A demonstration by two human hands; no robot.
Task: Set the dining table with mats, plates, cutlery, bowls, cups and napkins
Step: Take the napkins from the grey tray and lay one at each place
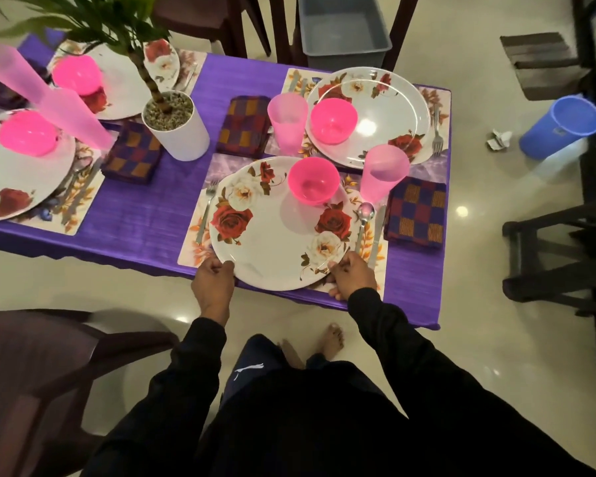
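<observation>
gripping near plate (276, 242) rim, left hand (213, 280), right hand (353, 271)

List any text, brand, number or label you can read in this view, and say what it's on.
No readable words or numbers anywhere.
Trousers: a white leaping-cat logo, no lettering visible.
Blue bin on the floor: a faint mark on its side, too blurred to read.
Plates, such as the near plate held by the left hand and right hand: rose patterns only, no text.
</observation>
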